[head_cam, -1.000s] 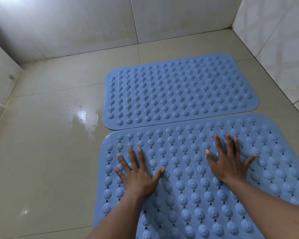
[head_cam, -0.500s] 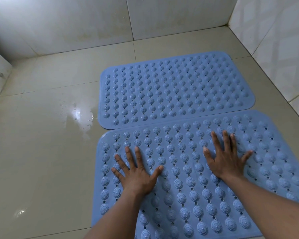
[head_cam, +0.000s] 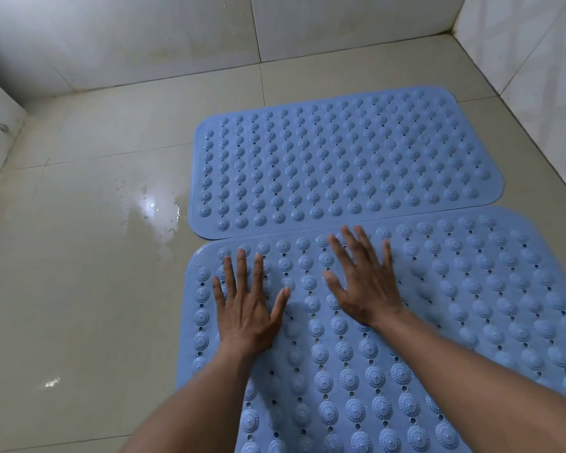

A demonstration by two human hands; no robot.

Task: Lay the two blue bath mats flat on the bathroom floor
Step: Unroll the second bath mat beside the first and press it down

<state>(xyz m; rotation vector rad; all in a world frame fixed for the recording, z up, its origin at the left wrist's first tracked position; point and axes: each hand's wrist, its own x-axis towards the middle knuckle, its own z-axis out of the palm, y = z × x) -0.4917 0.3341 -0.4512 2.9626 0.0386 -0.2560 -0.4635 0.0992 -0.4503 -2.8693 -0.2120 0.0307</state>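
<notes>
Inspector: Two blue items are lying flat on the beige tiled floor. The far mat is sitting toward the corner of the pale tiled walls. The near mat is lying just on the person's side of the far mat, their long edges almost meeting. A wet patch is shining left of the far mat.

Clerk: And the hands?

Inspector: The left hand and right hand are lying palm-down on the near mat, just short of the far mat. Their fingers are spreading straight and gripping nothing.

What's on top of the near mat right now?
Only the left hand and right hand, fingers spread, on the left half of the near mat; the right is blurred. Studs under the palms are covered.
</notes>
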